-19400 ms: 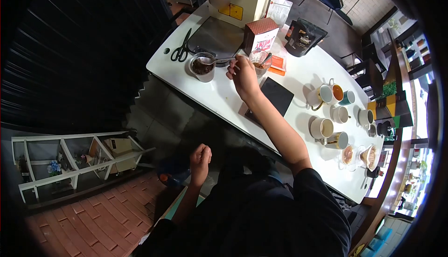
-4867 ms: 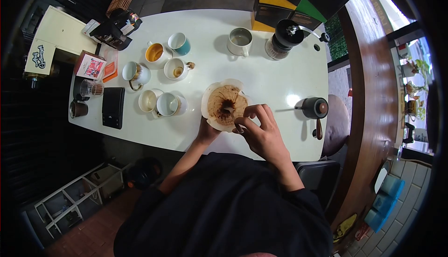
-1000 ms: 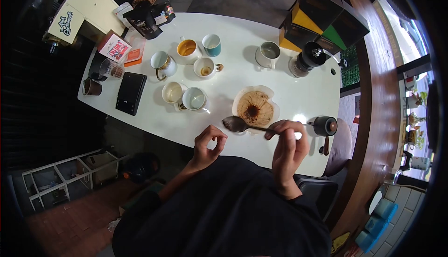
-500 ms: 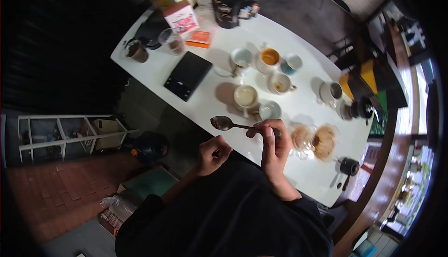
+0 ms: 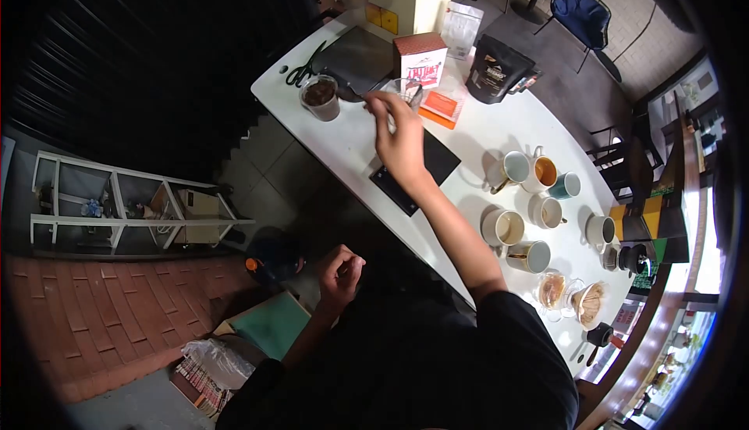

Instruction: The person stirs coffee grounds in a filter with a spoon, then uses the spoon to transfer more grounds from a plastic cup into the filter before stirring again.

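My right hand [image 5: 399, 137] reaches over the left part of the white table, its fingers closed on a dark spoon. The bowl of the spoon [image 5: 353, 94] is just right of a clear plastic cup [image 5: 320, 102] with dark brown contents. A second clear cup [image 5: 411, 89] stands behind my fingers, partly hidden by them. Below my wrist lies a flat black scale [image 5: 438, 161], partly covered by my forearm. My left hand [image 5: 340, 275] is held low off the table's near edge, its fingers curled into a loose fist with nothing visible in it.
Several mugs [image 5: 509, 228] stand on the right half of the table [image 5: 499, 122], near a glass dripper with a paper filter [image 5: 587, 303]. Scissors [image 5: 306, 67], a printed box [image 5: 421, 63], an orange packet [image 5: 441, 104] and a black coffee bag [image 5: 499, 71] are along the back.
My right hand has carried the spoon from the near edge leftward and away, over to the cup with brown contents. The camera view has turned left. My left hand stays low and closed.
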Action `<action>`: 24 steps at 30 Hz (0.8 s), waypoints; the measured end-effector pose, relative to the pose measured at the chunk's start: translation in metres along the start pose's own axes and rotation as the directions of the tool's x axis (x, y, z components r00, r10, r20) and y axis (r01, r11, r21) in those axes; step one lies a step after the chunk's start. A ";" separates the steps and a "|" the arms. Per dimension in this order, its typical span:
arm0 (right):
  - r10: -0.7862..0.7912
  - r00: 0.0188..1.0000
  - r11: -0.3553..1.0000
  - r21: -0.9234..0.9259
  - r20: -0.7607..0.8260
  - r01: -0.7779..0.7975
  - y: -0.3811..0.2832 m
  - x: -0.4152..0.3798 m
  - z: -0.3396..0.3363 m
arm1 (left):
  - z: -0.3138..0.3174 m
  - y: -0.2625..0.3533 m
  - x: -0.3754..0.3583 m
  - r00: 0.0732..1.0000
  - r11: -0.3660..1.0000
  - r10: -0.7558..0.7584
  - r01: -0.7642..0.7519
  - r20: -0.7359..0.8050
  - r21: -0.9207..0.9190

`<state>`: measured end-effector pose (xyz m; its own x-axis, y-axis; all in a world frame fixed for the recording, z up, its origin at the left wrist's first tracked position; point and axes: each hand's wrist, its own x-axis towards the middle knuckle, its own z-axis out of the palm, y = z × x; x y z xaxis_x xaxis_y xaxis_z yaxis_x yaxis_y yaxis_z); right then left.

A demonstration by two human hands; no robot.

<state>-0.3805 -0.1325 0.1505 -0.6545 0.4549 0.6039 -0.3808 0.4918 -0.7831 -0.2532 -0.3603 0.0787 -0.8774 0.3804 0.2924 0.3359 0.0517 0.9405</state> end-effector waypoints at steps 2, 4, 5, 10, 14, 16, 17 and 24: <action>-0.113 0.983 0.991 -0.055 0.147 0.123 0.029 0.015 0.033 | -0.012 -0.005 0.003 1.000 0.999 -0.019 0.019 0.002 0.048; -0.171 0.960 0.982 -0.045 0.220 0.185 0.051 0.022 0.056 | -0.020 -0.015 0.005 0.998 0.999 -0.047 0.048 -0.034 0.019; -0.204 0.925 0.963 -0.104 0.320 0.249 0.058 0.024 0.063 | -0.024 -0.017 0.007 0.998 0.999 -0.043 0.043 -0.039 0.017; -0.239 0.867 0.926 -0.166 0.437 0.339 0.075 0.021 0.077 | -0.038 -0.030 0.008 0.994 0.997 -0.077 0.077 -0.073 0.004; -0.192 0.888 0.937 -0.190 0.417 0.292 0.064 0.020 0.075 | -0.038 -0.029 0.014 0.994 0.996 -0.089 0.087 -0.061 -0.031; -0.179 0.924 0.956 -0.163 0.339 0.245 0.046 0.024 0.070 | -0.036 -0.030 0.016 0.998 0.998 -0.052 0.051 -0.042 -0.033; -0.177 0.927 0.955 -0.169 0.331 0.243 0.039 0.023 0.067 | -0.035 -0.028 0.016 0.998 0.998 -0.049 0.048 -0.033 -0.033; 0.346 0.938 0.839 0.455 -0.024 -0.298 -0.037 -0.013 -0.020 | -0.004 -0.007 0.016 0.999 1.000 0.006 -0.006 0.052 -0.007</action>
<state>-0.3447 -0.1415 0.1750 -0.7300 0.6146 0.2990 -0.4214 -0.0603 -0.9049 -0.2708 -0.3588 0.0769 -0.8563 0.4284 0.2885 0.3383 0.0430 0.9401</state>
